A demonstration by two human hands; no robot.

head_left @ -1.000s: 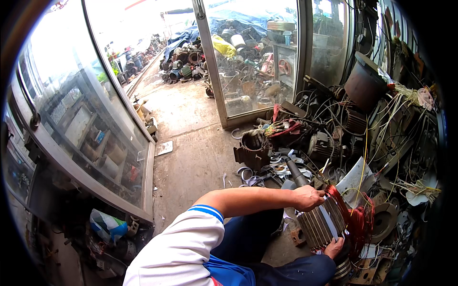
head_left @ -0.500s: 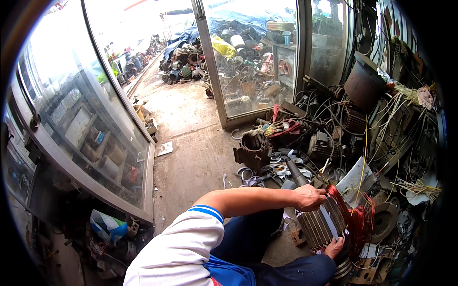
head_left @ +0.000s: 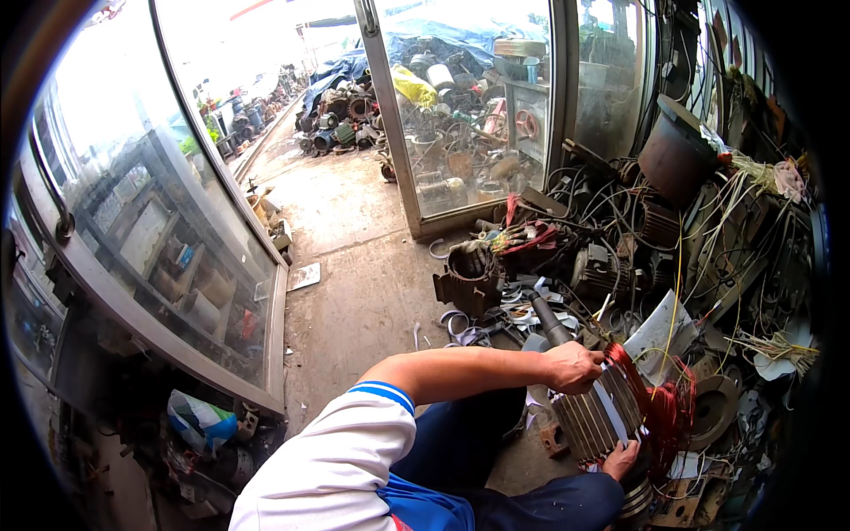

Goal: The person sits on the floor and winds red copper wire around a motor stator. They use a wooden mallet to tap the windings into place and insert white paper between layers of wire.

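Note:
My left hand (head_left: 575, 367) is closed at the far end of a slotted motor rotor (head_left: 574, 427), against its red copper wire coils (head_left: 666, 409). What its fingers grip is hidden by the hand. A white insulation strip (head_left: 611, 409) lies lengthwise along the rotor, its upper end close to my left fingers. At the strip's lower end, my right hand (head_left: 622, 460) pinches it between thumb and fingers. A thick grey shaft (head_left: 551, 320) sticks out beyond my left hand. My right knee is bent just below my right hand.
Scrap motors (head_left: 602, 267), cables and paper offcuts crowd the right side. An open motor housing (head_left: 469, 276) stands past the shaft. A dark red pot (head_left: 677, 152) sits high on the pile. Glass doors (head_left: 168, 230) flank a concrete walkway (head_left: 341, 265). Flat discs (head_left: 713, 411) lie beside the coils.

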